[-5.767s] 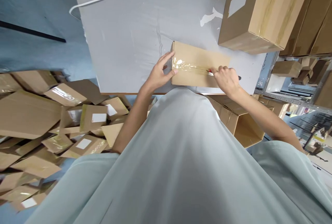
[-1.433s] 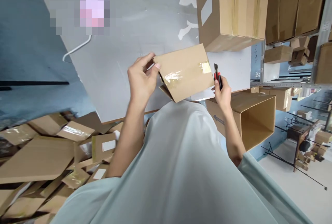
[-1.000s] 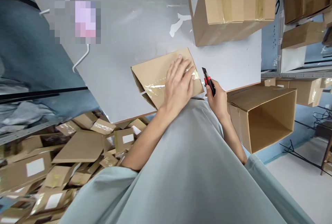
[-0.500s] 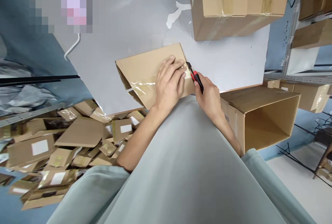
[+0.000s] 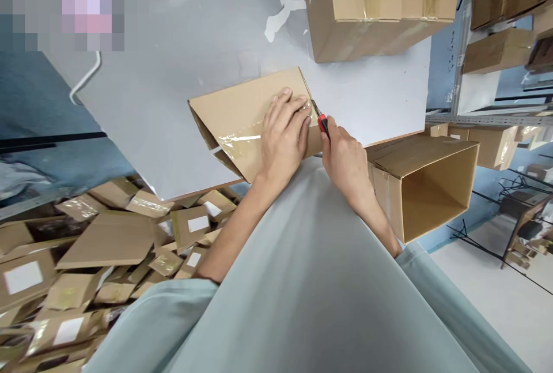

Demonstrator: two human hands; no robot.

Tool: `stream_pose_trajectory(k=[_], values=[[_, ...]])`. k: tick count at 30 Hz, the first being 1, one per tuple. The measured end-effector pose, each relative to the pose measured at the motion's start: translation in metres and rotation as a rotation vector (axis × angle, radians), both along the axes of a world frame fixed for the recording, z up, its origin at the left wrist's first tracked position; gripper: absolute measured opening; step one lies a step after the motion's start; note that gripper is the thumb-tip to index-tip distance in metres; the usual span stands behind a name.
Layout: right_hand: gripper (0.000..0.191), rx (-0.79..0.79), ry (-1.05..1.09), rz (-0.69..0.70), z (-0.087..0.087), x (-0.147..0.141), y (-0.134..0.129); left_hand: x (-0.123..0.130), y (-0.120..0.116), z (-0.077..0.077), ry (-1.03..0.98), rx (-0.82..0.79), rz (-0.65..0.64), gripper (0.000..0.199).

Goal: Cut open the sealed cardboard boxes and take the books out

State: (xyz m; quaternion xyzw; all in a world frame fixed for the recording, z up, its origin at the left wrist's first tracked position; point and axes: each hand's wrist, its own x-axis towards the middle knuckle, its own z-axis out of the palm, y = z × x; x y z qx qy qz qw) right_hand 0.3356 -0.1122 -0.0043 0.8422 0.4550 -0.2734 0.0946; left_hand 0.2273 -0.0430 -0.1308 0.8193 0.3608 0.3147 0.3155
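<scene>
A brown cardboard box (image 5: 242,108) lies slanted near the front edge of the table, one end open at its left. Shiny clear tape runs across its upper face. My left hand (image 5: 283,134) rests on that face near the right end, fingers stretched out and pressing down. In my right hand (image 5: 348,159) is a red and black utility knife (image 5: 322,121), gripped in a closed fist. The knife's tip meets the taped right edge of the box, just beside my left fingertips.
A large taped carton (image 5: 384,10) stands at the back right of the table (image 5: 164,73). An open empty carton (image 5: 436,188) sits below the right edge. Many small boxes (image 5: 108,237) are heaped at lower left. Shelving with boxes (image 5: 496,50) is at the right.
The knife has shifted slightly along the box's right edge, and my right hand has turned, covering more of the handle. My left hand stays on the box. The whole view has swung a little.
</scene>
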Motion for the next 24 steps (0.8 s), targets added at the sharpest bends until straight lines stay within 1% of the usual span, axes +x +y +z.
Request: stream_pose_trajectory(k=[1, 3, 4, 5, 7, 10, 12, 14, 17, 21, 24], values=[[0.053, -0.033, -0.023, 0.008, 0.004, -0.002, 0.005, 0.001, -0.001, -0.002, 0.029, 0.053, 0.002, 0.031], [0.049, -0.06, -0.063, 0.015, 0.012, -0.007, 0.015, 0.002, -0.002, -0.008, 0.103, 0.181, 0.007, 0.033], [0.047, -0.056, -0.076, 0.02, 0.015, -0.01, 0.017, 0.002, -0.002, -0.011, 0.122, 0.217, 0.01, 0.035], [0.046, -0.051, -0.084, 0.025, 0.019, -0.013, 0.018, 0.003, -0.002, -0.013, 0.117, 0.214, 0.008, 0.038], [0.046, -0.062, -0.088, 0.024, 0.025, -0.018, 0.014, 0.003, -0.002, -0.014, 0.042, 0.097, -0.011, 0.042], [0.046, -0.145, -0.087, -0.015, 0.031, -0.024, 0.007, 0.001, -0.004, -0.008, -0.061, -0.138, -0.044, 0.044], [0.042, -0.174, -0.09, -0.026, 0.032, -0.025, 0.008, 0.001, -0.004, -0.004, -0.068, -0.216, -0.057, 0.045], [0.039, -0.159, -0.096, -0.011, 0.03, -0.023, 0.011, 0.001, -0.002, -0.001, -0.055, -0.232, -0.059, 0.044], [0.043, -0.147, -0.089, 0.023, 0.026, -0.019, 0.008, 0.001, 0.002, -0.003, -0.051, -0.219, -0.058, 0.044], [0.046, -0.187, -0.061, 0.039, 0.019, -0.014, -0.016, 0.001, 0.006, -0.008, -0.056, -0.184, -0.053, 0.04], [0.042, -0.166, -0.017, 0.048, 0.015, -0.008, -0.032, -0.001, 0.006, -0.006, -0.028, -0.147, -0.064, 0.037]])
